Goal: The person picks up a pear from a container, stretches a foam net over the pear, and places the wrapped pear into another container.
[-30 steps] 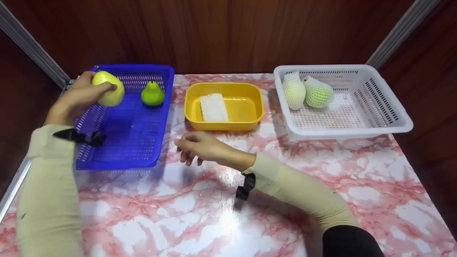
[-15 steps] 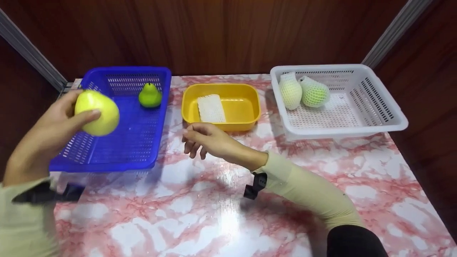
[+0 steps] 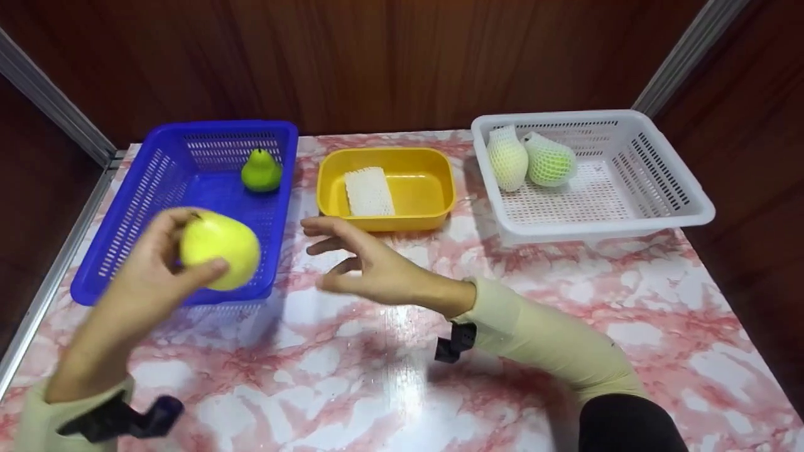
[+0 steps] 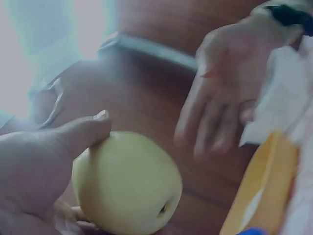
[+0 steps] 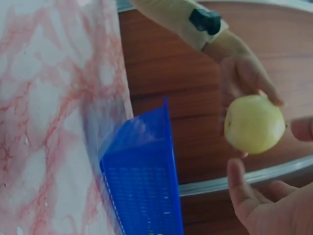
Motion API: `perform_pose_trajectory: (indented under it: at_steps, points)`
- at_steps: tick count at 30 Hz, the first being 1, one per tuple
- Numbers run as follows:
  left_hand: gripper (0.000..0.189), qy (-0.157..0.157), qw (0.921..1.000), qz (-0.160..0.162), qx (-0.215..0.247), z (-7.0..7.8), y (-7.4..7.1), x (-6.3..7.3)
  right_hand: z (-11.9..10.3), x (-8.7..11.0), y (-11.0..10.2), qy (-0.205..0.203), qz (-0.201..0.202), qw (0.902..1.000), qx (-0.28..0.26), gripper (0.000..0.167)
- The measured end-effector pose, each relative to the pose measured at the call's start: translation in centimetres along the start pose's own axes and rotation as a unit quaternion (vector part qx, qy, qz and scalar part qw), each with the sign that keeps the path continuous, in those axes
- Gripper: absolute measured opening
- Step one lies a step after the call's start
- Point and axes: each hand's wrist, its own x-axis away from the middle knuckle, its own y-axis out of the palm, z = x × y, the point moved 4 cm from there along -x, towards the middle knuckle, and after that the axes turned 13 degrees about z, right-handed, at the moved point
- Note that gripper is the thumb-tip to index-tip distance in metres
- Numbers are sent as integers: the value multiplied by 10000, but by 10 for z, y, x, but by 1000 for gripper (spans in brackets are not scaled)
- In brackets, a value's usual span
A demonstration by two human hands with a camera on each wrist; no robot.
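Note:
My left hand (image 3: 157, 263) grips a yellow pear (image 3: 229, 251) between thumb and fingers, held up over the front of the blue basket (image 3: 286, 207). In the left wrist view the pear (image 4: 129, 183) shows its blossom end toward the right. My right hand (image 3: 377, 263) holds nothing; its fingers are spread and point left toward the pear, in front of the yellow tub. The right wrist view shows the pear (image 5: 254, 125) close beyond the right fingertips. A green pear (image 3: 261, 171) lies in the back right corner of the blue basket.
A yellow tub (image 3: 433, 221) in the middle holds white foam netting (image 3: 369, 191). At right, a white basket (image 3: 628, 226) contains two pears in foam nets, one pale (image 3: 507, 160) and one green (image 3: 551, 162). Dark wood panels (image 3: 389, 63) wall the table at back and sides.
My left hand has brought the yellow pear from the back left of the blue basket forward and to the right. My right hand has spread its fingers.

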Motion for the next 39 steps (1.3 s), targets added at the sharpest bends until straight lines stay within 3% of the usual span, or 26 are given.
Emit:
perform_pose_trajectory:
  at_steps: [3,6,10,15,23,28,34,39]
  points:
    - [62,16,9986,126,-522,5,20,11,-3,7,5,-298,-319,9990,98,89]
    - [68,123,9990,162,-406,10,41,19,-5,14,8,-505,-499,9974,149,100]
    - [71,318,9991,173,-199,13,64,26,-6,21,9,-585,-571,9964,218,103]
    - [71,491,9984,241,-121,12,84,30,-5,27,6,-501,-486,9963,502,101]
    - [73,528,9982,200,202,6,103,34,-5,38,0,-477,-176,9940,970,97]
    - [73,668,9966,247,415,0,110,39,-3,41,-3,-364,32,9949,945,86]
    - [74,879,9933,-16,752,-3,119,38,0,45,-12,-374,277,9946,926,78]
    - [76,1195,9900,-252,702,-5,128,38,6,55,-25,-263,280,9947,949,79]
